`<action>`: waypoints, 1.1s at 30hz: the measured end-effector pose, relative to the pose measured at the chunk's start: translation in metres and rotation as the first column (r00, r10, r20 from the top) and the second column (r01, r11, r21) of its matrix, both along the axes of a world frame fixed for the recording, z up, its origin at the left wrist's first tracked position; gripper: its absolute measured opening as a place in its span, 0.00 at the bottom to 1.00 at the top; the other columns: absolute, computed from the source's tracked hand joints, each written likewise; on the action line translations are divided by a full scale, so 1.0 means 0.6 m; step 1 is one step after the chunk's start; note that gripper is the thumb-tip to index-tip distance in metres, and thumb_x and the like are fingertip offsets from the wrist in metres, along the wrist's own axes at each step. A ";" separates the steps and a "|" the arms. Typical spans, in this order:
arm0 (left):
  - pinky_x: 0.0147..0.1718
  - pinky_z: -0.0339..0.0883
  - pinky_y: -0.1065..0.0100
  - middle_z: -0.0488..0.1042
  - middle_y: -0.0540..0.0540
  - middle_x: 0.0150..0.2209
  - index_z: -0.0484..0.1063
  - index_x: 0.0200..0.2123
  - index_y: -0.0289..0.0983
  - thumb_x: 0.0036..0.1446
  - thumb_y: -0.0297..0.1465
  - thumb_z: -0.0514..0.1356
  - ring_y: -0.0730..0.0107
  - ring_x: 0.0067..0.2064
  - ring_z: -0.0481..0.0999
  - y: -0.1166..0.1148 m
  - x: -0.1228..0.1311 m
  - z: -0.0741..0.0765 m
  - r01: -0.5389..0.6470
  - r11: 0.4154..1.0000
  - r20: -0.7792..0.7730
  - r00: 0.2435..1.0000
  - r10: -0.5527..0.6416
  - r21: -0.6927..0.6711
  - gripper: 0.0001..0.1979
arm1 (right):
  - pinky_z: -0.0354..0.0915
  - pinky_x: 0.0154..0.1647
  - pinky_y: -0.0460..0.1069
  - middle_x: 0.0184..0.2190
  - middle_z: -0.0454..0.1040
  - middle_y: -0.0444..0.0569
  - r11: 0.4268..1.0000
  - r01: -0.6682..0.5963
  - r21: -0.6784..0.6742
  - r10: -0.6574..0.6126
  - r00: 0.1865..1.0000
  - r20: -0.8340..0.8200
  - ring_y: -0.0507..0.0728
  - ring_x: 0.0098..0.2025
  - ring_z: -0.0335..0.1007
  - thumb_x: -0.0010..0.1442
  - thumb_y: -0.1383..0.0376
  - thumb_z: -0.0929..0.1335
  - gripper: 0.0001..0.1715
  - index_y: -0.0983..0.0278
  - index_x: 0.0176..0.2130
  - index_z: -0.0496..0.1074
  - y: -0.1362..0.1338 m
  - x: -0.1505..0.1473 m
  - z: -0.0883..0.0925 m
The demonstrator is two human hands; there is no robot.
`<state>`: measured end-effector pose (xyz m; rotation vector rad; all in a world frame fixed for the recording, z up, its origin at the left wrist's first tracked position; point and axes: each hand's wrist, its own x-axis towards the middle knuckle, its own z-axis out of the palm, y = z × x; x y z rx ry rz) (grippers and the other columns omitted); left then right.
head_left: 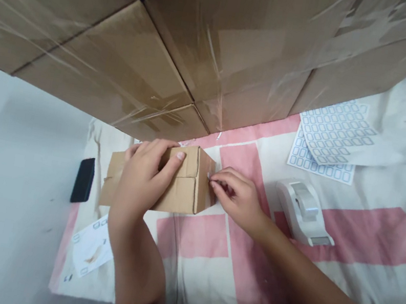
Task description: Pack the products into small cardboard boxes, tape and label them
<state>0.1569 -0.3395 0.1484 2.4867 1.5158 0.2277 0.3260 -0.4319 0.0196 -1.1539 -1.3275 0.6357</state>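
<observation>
A small cardboard box [180, 192] lies on the pink and white cloth, in front of the big stacked boxes. My left hand [151, 172] is wrapped over its top, with the thumb on the flap seam and the fingers on the far side. At the box's right end, my right hand [237, 194] has thumb and forefinger pinched together against the side. Something small and whitish shows at those fingertips, too small to make out.
Large taped cartons [154, 71] rise behind. A white tape dispenser [304, 210] stands right, below sticker sheets [329, 142]. A black phone-like object [83, 180] lies left, above a paper sheet [91, 247] on the cloth [196, 236].
</observation>
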 end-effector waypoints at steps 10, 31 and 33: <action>0.60 0.55 0.48 0.79 0.47 0.49 0.73 0.48 0.45 0.70 0.44 0.50 0.53 0.53 0.75 -0.001 0.002 -0.001 -0.003 1.000 -0.008 1.000 0.003 0.008 0.16 | 0.71 0.38 0.50 0.36 0.77 0.49 1.000 -0.016 -0.001 0.016 0.999 -0.038 0.54 0.38 0.74 0.68 0.70 0.66 0.09 0.61 0.40 0.77 0.006 -0.001 -0.002; 0.59 0.54 0.51 0.79 0.49 0.51 0.73 0.54 0.48 0.72 0.39 0.47 0.56 0.54 0.74 -0.009 0.008 0.001 0.102 0.995 -0.002 0.995 -0.102 0.017 0.17 | 0.67 0.34 0.48 0.31 0.74 0.46 0.999 -0.019 0.029 0.021 0.997 -0.068 0.52 0.34 0.73 0.67 0.73 0.67 0.09 0.62 0.36 0.75 0.005 -0.011 -0.003; 0.58 0.54 0.51 0.79 0.50 0.50 0.73 0.54 0.48 0.72 0.39 0.48 0.56 0.54 0.74 -0.008 0.006 0.000 0.095 0.995 0.005 0.995 -0.095 0.024 0.17 | 0.66 0.34 0.48 0.31 0.74 0.46 0.999 -0.013 0.040 0.015 0.998 -0.058 0.53 0.34 0.72 0.67 0.73 0.66 0.10 0.62 0.36 0.74 0.004 -0.014 -0.003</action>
